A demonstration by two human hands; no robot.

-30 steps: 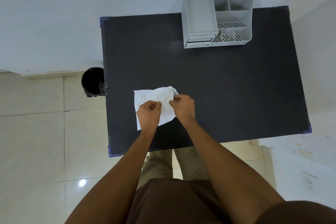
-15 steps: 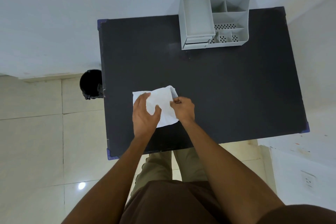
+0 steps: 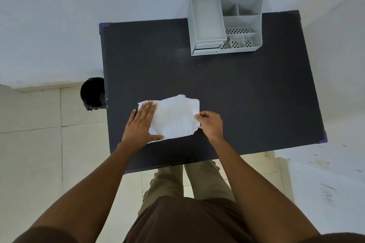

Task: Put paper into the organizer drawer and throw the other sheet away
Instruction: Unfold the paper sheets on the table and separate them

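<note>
Crumpled white paper lies at the lower centre of the black rectangular table, with faint marks on it too blurred to read. The left hand presses flat and spread on its left part, while the right hand pinches its right edge. A grey plastic desk organizer with its small drawer stands at the upper right, and a black round bin sits on the floor at the table's left edge.

table: black | on it: paper, organizer
</note>
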